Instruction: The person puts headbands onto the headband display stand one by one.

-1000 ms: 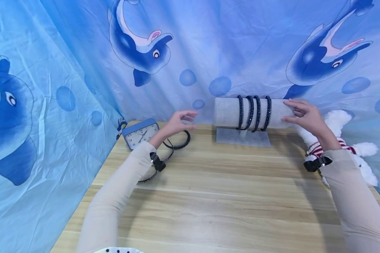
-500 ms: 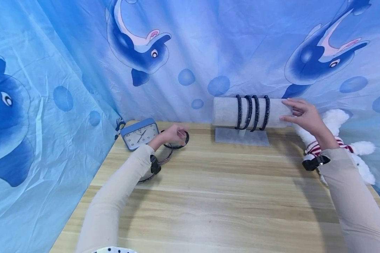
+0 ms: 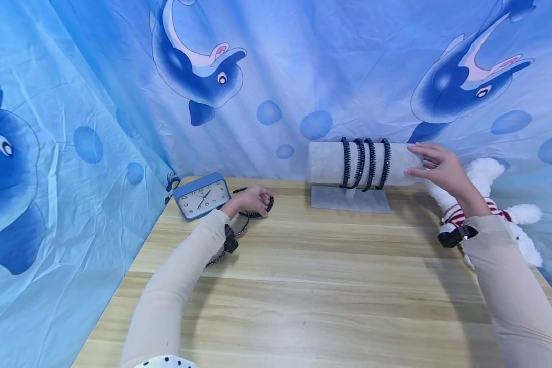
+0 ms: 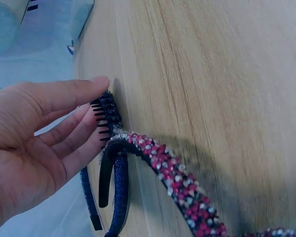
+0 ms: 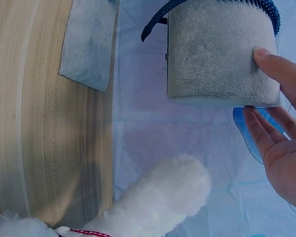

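Note:
My left hand (image 3: pixel 254 200) pinches a dark blue headband with comb teeth (image 4: pixel 106 114) near the clock, thumb on its upper edge and fingers behind. Against it, in the left wrist view, lies a headband covered in pink and silver stones (image 4: pixel 180 182); a glittery blue headband (image 4: pixel 121 190) is below. A grey cylindrical headband stand (image 3: pixel 327 162) carries several dark toothed headbands (image 3: pixel 360 163) side by side. My right hand (image 3: pixel 443 167) holds the stand's right end, thumb on the front and fingers at the upper edge and end, as the right wrist view (image 5: pixel 286 123) also shows.
A blue square alarm clock (image 3: pixel 202 197) stands at the back left of the wooden table (image 3: pixel 303 286). Under my right forearm sits a white plush toy (image 3: pixel 485 179) in a red striped top. Blue dolphin-print cloth (image 3: pixel 280 61) hangs behind and to the left.
My left hand came down from above the loose headbands and closed its fingers on one, which has tilted slightly. My right hand has stayed at the stand's end.

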Demonstrator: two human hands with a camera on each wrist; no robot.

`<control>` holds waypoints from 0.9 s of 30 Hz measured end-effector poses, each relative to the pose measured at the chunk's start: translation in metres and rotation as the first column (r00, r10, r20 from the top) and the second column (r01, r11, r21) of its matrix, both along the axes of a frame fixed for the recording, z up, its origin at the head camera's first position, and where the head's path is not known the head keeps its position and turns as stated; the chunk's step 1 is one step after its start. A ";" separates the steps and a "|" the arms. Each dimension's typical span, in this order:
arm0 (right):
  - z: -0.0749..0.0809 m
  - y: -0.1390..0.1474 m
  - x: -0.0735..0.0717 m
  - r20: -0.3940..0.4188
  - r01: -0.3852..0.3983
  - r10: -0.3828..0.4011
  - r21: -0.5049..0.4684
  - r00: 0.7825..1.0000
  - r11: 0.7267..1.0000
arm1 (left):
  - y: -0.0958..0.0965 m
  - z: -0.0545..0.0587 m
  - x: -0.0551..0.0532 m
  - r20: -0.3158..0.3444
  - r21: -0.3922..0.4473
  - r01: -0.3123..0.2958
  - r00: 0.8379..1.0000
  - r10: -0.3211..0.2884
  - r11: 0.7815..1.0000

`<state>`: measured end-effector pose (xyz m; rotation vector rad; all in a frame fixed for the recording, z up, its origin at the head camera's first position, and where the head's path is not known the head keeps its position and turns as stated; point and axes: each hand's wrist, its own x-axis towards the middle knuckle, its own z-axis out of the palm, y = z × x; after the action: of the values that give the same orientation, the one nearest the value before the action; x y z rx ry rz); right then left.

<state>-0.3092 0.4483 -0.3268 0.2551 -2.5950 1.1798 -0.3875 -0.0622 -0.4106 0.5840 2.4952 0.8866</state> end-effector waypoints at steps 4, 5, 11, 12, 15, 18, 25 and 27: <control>0.001 -0.001 0.001 -0.001 0.005 -0.005 0.001 1.000 1.000 | 0.003 -0.001 0.001 -0.016 -0.023 -0.022 1.000 0.021 1.000; 0.001 -0.001 0.001 0.000 0.008 -0.008 0.003 1.000 1.000 | 0.004 -0.001 0.001 -0.023 -0.027 -0.023 0.999 0.023 0.999; 0.001 -0.001 0.001 0.005 0.006 -0.006 0.000 1.000 1.000 | 0.006 -0.003 0.000 -0.025 -0.028 -0.034 0.999 0.034 0.999; 0.001 -0.001 0.001 0.007 0.005 -0.005 -0.003 1.000 1.000 | 0.005 -0.002 0.000 -0.012 -0.017 -0.040 0.999 0.040 0.999; 0.001 -0.001 0.001 0.014 0.007 -0.007 -0.005 1.000 1.000 | 0.004 0.002 0.001 0.034 0.017 -0.052 0.998 0.051 0.999; 0.002 -0.002 0.002 0.023 0.008 -0.008 -0.004 1.000 1.000 | 0.002 0.008 0.002 0.070 0.063 -0.052 0.996 0.047 0.997; 0.002 -0.002 0.003 0.034 0.010 -0.011 0.001 0.999 1.000 | -0.004 0.021 0.004 0.091 0.093 -0.064 0.994 0.055 0.994; 0.002 -0.002 0.002 0.034 0.011 -0.011 0.005 0.999 1.000 | -0.006 0.024 0.004 0.106 0.102 -0.074 0.992 0.063 0.992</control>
<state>-0.3068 0.4459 -0.3244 0.2236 -2.6254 1.1852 -0.3832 -0.0681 -0.3863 0.4768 2.4002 1.0535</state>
